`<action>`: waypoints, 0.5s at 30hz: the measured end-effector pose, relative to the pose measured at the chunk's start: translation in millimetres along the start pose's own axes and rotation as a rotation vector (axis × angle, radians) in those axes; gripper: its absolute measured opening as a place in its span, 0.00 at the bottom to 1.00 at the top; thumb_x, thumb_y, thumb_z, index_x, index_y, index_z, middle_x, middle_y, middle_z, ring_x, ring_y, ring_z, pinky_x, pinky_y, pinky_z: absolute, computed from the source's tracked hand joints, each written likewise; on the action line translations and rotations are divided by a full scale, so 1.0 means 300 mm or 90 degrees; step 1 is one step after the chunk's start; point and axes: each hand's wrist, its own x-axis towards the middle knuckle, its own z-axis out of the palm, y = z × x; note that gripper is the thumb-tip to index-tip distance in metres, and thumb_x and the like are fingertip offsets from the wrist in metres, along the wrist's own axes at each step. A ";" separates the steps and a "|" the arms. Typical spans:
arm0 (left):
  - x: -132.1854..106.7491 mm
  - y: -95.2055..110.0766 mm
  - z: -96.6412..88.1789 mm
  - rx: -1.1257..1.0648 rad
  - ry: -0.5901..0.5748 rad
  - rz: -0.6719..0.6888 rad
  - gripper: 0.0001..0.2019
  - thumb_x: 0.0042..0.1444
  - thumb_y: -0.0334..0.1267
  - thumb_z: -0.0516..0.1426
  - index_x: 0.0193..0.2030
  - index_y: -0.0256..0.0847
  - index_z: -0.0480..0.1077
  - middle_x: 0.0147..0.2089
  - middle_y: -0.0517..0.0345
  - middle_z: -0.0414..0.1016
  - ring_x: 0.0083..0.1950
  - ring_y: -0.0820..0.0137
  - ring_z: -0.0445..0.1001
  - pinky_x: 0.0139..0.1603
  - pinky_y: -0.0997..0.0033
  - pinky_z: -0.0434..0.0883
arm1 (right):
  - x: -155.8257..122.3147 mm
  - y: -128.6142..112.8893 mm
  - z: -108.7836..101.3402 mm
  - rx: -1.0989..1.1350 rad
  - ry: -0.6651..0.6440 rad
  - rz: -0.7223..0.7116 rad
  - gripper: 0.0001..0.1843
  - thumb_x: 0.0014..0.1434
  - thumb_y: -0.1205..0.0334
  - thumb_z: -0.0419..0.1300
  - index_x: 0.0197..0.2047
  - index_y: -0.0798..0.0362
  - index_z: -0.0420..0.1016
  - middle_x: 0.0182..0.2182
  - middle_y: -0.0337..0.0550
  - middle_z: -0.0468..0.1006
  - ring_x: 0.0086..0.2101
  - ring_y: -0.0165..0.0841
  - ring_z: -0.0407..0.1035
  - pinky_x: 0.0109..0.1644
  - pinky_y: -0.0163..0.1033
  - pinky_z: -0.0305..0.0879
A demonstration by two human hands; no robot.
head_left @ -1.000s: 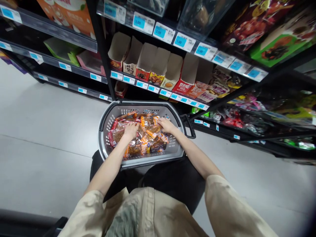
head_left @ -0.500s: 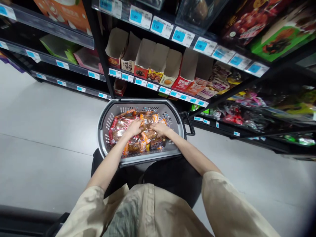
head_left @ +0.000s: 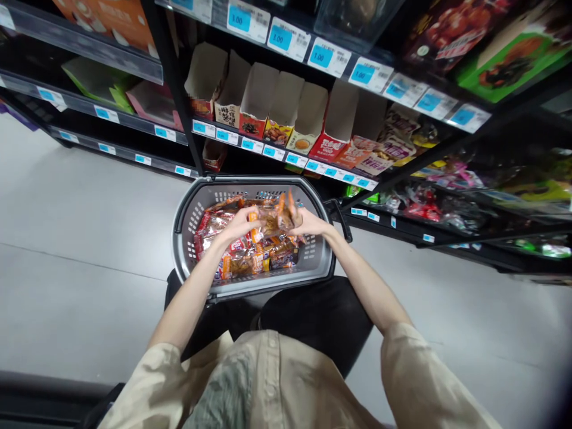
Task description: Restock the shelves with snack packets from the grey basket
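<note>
A grey shopping basket with slotted walls rests at my knees, holding several snack packets in red, orange and clear wrappers. Above the pile, my left hand is closed on the left end of an orange-and-clear snack packet. On the other side of the basket, my right hand is closed on another snack packet, tilted upward and blurred by motion. The two held packets overlap in view, and some fingertips are hidden behind them. Below them lie more packets.
A black shelf unit stands just beyond the basket, with open cardboard display boxes and blue price labels along its edge. Bagged snacks fill the right shelves. The basket's black handle juts out on the right. Grey floor lies left.
Both hands have risen from among the packets and moved apart, lifting packets between them. The right-hand packet now tilts upward. The basket sits slightly further left in view.
</note>
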 end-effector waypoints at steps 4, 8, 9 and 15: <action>-0.011 -0.007 0.027 0.017 -0.198 -0.012 0.21 0.57 0.59 0.63 0.38 0.41 0.71 0.43 0.55 0.78 0.43 0.64 0.76 0.46 0.66 0.72 | 0.006 0.025 -0.040 -0.002 0.080 0.039 0.17 0.37 0.57 0.71 0.27 0.54 0.70 0.23 0.30 0.67 0.26 0.27 0.60 0.30 0.33 0.59; -0.042 -0.096 0.096 0.279 -0.277 -0.070 0.16 0.60 0.54 0.62 0.36 0.42 0.74 0.38 0.52 0.81 0.42 0.62 0.78 0.46 0.65 0.74 | -0.041 0.052 -0.141 -0.013 0.154 0.073 0.15 0.37 0.57 0.69 0.24 0.53 0.67 0.22 0.30 0.65 0.25 0.26 0.57 0.28 0.32 0.55; -0.055 -0.126 0.123 0.371 -0.290 -0.096 0.14 0.56 0.50 0.66 0.32 0.42 0.73 0.34 0.53 0.80 0.40 0.61 0.78 0.45 0.65 0.74 | -0.054 0.054 -0.157 -0.026 0.164 0.075 0.15 0.37 0.57 0.68 0.24 0.53 0.66 0.22 0.30 0.65 0.25 0.26 0.57 0.28 0.32 0.55; -0.081 -0.193 0.210 0.488 -0.391 -0.119 0.15 0.45 0.28 0.67 0.20 0.44 0.65 0.20 0.62 0.66 0.27 0.65 0.70 0.37 0.65 0.72 | -0.085 0.039 -0.162 -0.113 0.132 0.089 0.14 0.36 0.60 0.70 0.25 0.54 0.71 0.21 0.30 0.65 0.25 0.26 0.57 0.27 0.31 0.54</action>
